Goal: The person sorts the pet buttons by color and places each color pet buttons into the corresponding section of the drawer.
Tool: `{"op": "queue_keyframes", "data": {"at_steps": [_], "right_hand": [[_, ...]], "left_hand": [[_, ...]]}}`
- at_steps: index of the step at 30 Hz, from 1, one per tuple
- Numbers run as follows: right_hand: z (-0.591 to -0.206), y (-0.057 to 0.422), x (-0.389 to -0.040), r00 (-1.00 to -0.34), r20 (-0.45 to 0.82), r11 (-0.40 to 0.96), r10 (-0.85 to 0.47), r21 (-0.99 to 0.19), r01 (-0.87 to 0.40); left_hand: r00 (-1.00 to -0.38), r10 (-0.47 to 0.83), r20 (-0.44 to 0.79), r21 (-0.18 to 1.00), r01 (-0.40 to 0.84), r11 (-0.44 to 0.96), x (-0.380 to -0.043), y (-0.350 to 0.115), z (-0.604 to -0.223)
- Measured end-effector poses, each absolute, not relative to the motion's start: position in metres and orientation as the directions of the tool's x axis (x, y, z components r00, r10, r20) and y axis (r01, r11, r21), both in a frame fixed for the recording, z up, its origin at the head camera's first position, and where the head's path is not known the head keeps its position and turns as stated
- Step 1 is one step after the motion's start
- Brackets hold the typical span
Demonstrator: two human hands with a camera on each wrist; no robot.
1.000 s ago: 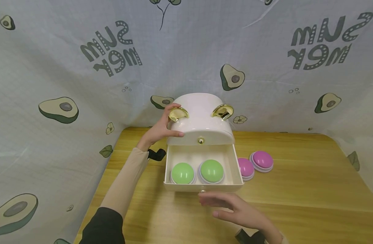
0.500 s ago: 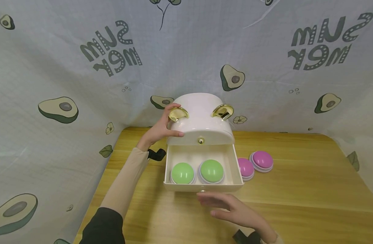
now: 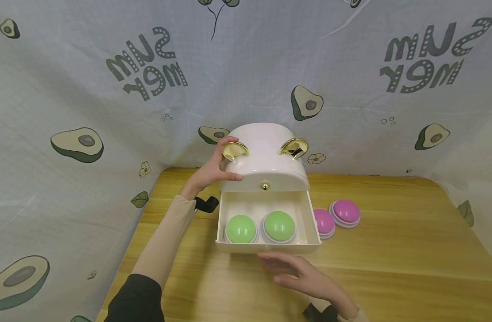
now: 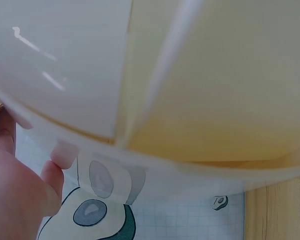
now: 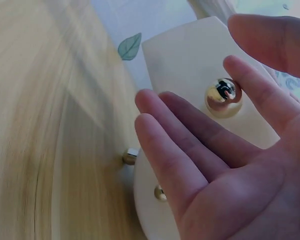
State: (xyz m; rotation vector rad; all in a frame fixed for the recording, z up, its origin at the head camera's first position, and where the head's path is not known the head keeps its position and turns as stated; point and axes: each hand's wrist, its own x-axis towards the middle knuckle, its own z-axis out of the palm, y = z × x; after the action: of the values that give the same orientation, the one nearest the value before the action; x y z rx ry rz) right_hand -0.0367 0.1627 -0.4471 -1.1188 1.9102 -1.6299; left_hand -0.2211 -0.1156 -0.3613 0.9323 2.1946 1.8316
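Observation:
A white box [image 3: 266,154] with two gold ear-shaped pieces stands against the cloth. Its drawer [image 3: 250,247] is pulled out and contains two green domes [image 3: 240,229] on white rims. My left hand [image 3: 209,173] holds the box's upper left side, fingers behind the gold ear [image 3: 235,150] and thumb along the front. Before the drawer, my right hand [image 3: 304,275] has its fingers extended and thumb apart. In the right wrist view, the index finger is beside the round gold knob [image 5: 223,97]; whether they touch, I cannot tell.
Two pink domes [image 3: 346,210] on white rims lie on the wooden table [image 3: 399,250], right of the drawer. A printed cloth [image 3: 246,67] hangs behind and at the sides. Another gold knob [image 3: 265,185] sits on the front above the drawer.
My right hand has shifted slightly to the left along the drawer's front. The left hand, the box, the drawer and the domes stay where they were.

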Motion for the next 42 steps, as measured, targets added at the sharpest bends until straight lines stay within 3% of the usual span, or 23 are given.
{"op": "queue_keyframes", "data": {"at_steps": [13,22,33,42], "right_hand": [[-0.447,0.156,-0.034,-0.650,0.236,-0.062,-0.723,-0.958,-0.279],[-0.447,0.155,-0.035,-0.682,0.230,-0.075,-0.694,-0.965,-0.250],[-0.441,0.153,-0.047,-0.679,0.276,-0.109,-0.680,-0.954,-0.278],[-0.438,0.153,-0.053,-0.699,0.237,-0.084,-0.674,-0.965,-0.247]], "left_hand": [[-0.796,0.544,0.266,0.930,0.360,0.073,-0.201,-0.115,-0.337],[-0.795,0.535,0.286,0.918,0.388,0.086,-0.221,-0.118,-0.359],[-0.786,0.542,0.298,0.918,0.392,0.063,-0.221,-0.117,-0.360],[-0.795,0.539,0.280,0.927,0.370,0.065,-0.220,-0.117,-0.359]]}}
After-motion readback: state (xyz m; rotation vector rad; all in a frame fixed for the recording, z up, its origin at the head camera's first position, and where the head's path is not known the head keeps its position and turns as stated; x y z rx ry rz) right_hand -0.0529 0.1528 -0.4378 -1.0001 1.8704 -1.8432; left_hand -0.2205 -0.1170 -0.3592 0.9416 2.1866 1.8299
